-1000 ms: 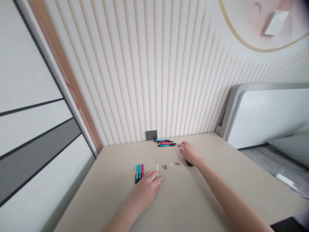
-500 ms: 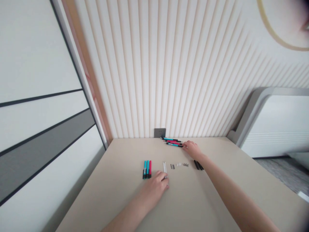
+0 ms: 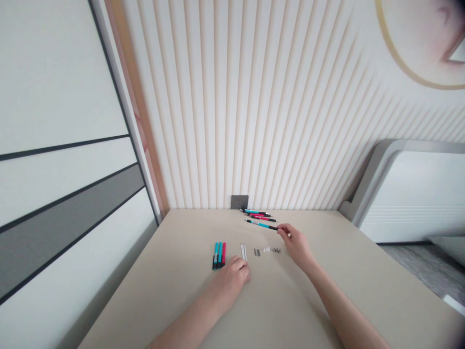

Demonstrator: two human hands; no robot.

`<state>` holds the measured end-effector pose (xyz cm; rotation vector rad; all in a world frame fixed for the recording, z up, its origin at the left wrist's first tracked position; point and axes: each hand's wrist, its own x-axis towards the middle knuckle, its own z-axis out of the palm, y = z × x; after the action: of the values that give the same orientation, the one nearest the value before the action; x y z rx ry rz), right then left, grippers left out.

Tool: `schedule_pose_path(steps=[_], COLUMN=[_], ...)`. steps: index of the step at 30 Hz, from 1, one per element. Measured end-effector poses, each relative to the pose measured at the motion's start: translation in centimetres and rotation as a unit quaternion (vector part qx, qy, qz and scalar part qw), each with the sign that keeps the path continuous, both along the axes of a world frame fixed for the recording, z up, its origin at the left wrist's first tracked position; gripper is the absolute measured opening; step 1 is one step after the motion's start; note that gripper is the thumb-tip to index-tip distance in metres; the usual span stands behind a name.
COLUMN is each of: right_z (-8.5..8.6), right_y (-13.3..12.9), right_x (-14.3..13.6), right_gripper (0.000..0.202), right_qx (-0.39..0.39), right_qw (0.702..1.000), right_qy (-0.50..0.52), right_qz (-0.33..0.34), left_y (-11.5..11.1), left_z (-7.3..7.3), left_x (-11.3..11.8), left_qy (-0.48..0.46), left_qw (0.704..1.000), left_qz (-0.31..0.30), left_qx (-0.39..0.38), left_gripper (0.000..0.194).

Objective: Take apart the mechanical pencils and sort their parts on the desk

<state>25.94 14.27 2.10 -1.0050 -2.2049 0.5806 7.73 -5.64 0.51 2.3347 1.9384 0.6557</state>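
Drawn toward the near side and away from its neighbours, the blue pen (image 3: 262,224) now lies apart from the other pens (image 3: 265,219), and the right hand (image 3: 295,241) has come nearer with it. That hand has a narrow grip, thumb and fingertips pinched on the pen's black end. The blue pen is beyond the white rods (image 3: 243,251) and a little to their right, slanting, its far end pointing left (whether it is clear of the table (image 3: 283,310) or touching it, I cannot tell). The other pens, blue, pink and black, lie in a loose bunch farther beyond the rods, close to the wall (image 3: 232,106) and just below the socket (image 3: 240,201).

Over the near ends of the rods sits the left hand (image 3: 235,274), palm down with fingers curled; I cannot tell whether they hold the rods or only rest there. Left of the rods, three barrels (image 3: 220,252) stand in a row, side by side, two blue and one pink, with black near ends. Right of the rods come small dark pieces (image 3: 258,252), then white pieces (image 3: 266,249), then grey pieces (image 3: 276,250), too small to make out.
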Motion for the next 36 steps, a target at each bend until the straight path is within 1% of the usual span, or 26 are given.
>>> schedule_pose_path(steps=[2, 4, 7, 9, 11, 13, 16, 18, 20, 23, 27, 29, 33, 36], right_z=[-0.2, -0.3, -0.2, -0.2, -0.2, -0.1, 0.0, 0.2, 0.4, 0.4, 0.1, -0.1, -0.6, -0.8], right_y=[-1.5, -2.6, -3.4, -3.9, -4.6, -5.4, -6.6, -6.9, -6.8, -6.3, -5.7, -5.6, -5.6, -5.6], right_x=[0.7, 1.2, 1.4, 1.1, 0.6, 0.1, -0.4, -0.5, -0.5, -0.2, 0.0, 0.0, -0.1, -0.1], right_gripper=[0.031, 0.033, 0.036, 0.038, 0.040, 0.040, 0.038, 0.037, 0.038, 0.039, 0.041, 0.046, 0.057, 0.060], right_qx=[-0.036, -0.055, -0.060, -0.063, -0.071, -0.078, -0.079, -0.074, -0.077, -0.094, -0.095, -0.087, -0.078, -0.096], right_qw=[0.998, 0.996, 0.995, 0.994, 0.992, 0.990, 0.985, 0.984, 0.984, 0.984, 0.987, 0.990, 0.993, 0.990], right_qy=[0.051, 0.071, 0.080, 0.081, 0.081, 0.084, 0.090, 0.092, 0.094, 0.106, 0.104, 0.086, 0.052, 0.043], right_qz=[0.007, 0.006, 0.016, 0.034, 0.057, 0.084, 0.123, 0.136, 0.130, 0.104, 0.076, 0.067, 0.076, 0.090], left_y=[-0.2, -0.5, -0.9, -1.1, -1.2, -1.1, -0.8, -0.6, -0.6, -0.5, -0.5, -0.4, -0.4, -0.4], left_z=[0.3, 1.1, 2.7, 3.6, 4.1, 4.0, 3.5, 3.2, 3.1, 3.1, 2.9, 2.8, 2.6, 2.7], left_x=[0.0, 0.0, -0.5, -1.0, -1.5, -2.0, -2.5, -2.7, -2.8, -3.0, -3.3, -3.5, -3.8, -3.7], left_qy=[0.005, 0.014, 0.021, 0.016, 0.011, 0.005, -0.008, -0.017, -0.028, -0.039, -0.027, -0.024, -0.029, -0.037], left_qw=[1.000, 1.000, 0.995, 0.988, 0.981, 0.980, 0.986, 0.989, 0.988, 0.987, 0.988, 0.987, 0.985, 0.983], left_qz=[0.003, 0.015, 0.047, 0.078, 0.098, 0.101, 0.086, 0.081, 0.087, 0.096, 0.090, 0.081, 0.065, 0.067], left_qx=[0.005, 0.023, 0.085, 0.136, 0.169, 0.173, 0.139, 0.124, 0.124, 0.122, 0.121, 0.135, 0.159, 0.168], left_gripper=[0.007, 0.005, 0.024, 0.029, 0.031, 0.031, 0.017, 0.012, 0.011, 0.018, 0.011, 0.012, 0.014, 0.017])
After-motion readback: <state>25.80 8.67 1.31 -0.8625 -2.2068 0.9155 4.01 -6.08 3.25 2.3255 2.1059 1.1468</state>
